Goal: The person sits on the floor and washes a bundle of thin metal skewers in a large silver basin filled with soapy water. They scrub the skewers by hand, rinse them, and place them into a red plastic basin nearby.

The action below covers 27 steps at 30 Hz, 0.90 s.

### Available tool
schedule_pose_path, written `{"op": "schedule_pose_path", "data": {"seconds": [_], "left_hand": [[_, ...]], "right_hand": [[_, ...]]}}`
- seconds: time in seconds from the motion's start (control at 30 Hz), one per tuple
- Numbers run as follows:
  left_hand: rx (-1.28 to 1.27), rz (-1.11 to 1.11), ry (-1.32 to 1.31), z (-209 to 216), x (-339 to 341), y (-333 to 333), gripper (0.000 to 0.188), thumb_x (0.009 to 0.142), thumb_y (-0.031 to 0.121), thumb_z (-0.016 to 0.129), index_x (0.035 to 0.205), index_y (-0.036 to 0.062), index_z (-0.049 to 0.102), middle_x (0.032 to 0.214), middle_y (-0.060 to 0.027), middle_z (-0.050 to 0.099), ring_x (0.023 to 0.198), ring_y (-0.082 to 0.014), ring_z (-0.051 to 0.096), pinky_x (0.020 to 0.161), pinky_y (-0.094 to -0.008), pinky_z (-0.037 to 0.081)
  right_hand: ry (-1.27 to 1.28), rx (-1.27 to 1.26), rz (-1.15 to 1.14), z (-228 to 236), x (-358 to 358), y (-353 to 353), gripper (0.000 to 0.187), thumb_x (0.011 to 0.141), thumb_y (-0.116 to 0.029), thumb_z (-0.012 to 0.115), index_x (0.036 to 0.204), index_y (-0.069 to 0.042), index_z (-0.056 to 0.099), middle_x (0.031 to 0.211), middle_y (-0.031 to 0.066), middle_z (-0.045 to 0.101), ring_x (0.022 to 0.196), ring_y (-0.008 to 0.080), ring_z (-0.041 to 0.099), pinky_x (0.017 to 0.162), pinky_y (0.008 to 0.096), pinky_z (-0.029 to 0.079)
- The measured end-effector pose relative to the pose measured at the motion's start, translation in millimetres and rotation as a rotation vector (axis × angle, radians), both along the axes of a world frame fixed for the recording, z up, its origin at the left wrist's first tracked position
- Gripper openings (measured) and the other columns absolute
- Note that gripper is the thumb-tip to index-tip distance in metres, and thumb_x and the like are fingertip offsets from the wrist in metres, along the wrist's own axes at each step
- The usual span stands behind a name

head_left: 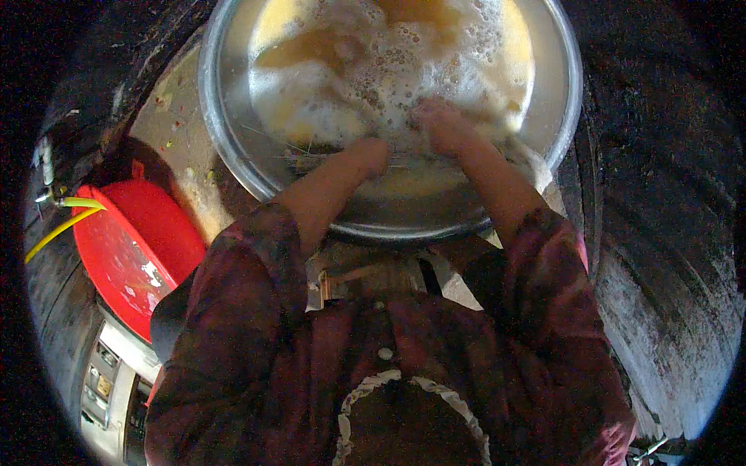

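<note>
One head view to log: I see the left hand and right hand dipping into foamy, brownish water in a big round metal basin, directly in front of the body. Right hand reaches slightly farther in. Fingers blurred and hidden by suds; I can't tell if they're spread, closed or gripping. Red tub left of the basin, yellow hose at its rim.

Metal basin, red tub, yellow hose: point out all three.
Metal basin (554, 81): head view, its right inner wall.
Red tub (161, 215): head view, its bare red surface.
Yellow hose (53, 233): head view, its lower stretch.
</note>
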<state>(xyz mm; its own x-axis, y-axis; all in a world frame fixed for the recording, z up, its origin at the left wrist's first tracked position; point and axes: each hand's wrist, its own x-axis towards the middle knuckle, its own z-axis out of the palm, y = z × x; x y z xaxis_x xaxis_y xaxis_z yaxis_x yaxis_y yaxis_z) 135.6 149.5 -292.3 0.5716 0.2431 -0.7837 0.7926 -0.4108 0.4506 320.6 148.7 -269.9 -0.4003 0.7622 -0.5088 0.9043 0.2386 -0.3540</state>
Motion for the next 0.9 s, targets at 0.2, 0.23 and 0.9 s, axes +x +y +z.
{"op": "schedule_pose_path", "data": {"seconds": [0.2,0.23,0.9], "left_hand": [[-0.086,0.028,0.043,20,-7,4,0.021,0.069,0.007,0.053,0.087,0.0027,0.062,0.093,-0.0168,0.06,0.085,-0.0311,0.059,0.073,-0.0414,0.046],[-0.101,0.026,0.057,26,-8,5,0.021,0.069,0.007,0.052,0.087,0.0028,0.062,0.093,-0.0166,0.06,0.085,-0.031,0.059,0.073,-0.0413,0.046],[0.017,-0.023,0.056,85,-6,22,0.023,0.071,0.014,0.054,0.089,0.0022,0.061,0.088,-0.0165,0.061,0.085,-0.0305,0.059,0.073,-0.0429,0.046]], "right_hand": [[-0.151,0.011,0.364,17,-13,-22,0.044,0.066,-0.018,0.058,0.109,-0.013,0.05,0.122,0.0115,0.044,0.122,0.0294,0.029,0.098,0.0556,0.018],[-0.145,-0.002,0.38,24,-17,-24,0.046,0.064,-0.018,0.059,0.108,-0.012,0.05,0.121,0.0114,0.045,0.121,0.0289,0.031,0.099,0.0555,0.016],[0.055,-0.398,-0.029,-69,-28,-72,0.035,0.069,-0.011,0.053,0.103,-0.011,0.056,0.09,0.0156,0.06,0.083,0.0329,0.058,0.073,0.0413,0.046]]}}
